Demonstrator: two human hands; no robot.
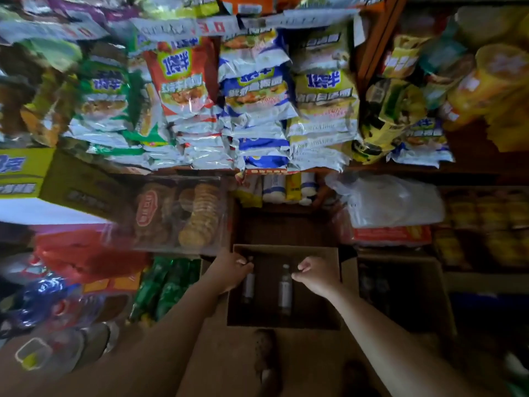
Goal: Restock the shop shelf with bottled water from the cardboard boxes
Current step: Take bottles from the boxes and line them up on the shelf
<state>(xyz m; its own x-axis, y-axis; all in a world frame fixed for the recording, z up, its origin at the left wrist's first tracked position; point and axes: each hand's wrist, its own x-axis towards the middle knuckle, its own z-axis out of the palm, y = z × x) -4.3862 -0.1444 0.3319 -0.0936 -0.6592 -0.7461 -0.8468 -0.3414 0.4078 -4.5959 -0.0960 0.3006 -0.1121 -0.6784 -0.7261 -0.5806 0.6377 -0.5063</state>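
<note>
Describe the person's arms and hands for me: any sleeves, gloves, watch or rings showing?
Both forearms are bare as far as the frame shows, with no sleeve edge in view. The left hand and right hand wear no gloves. No watch, bracelet or ring is visible, though the dim light and blur could hide something small.

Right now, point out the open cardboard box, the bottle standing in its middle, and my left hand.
open cardboard box (286,250): head view, far rim.
middle bottle (285,293): head view, label.
left hand (229,270): head view, back of hand, fingers round another bottle's top.
</note>
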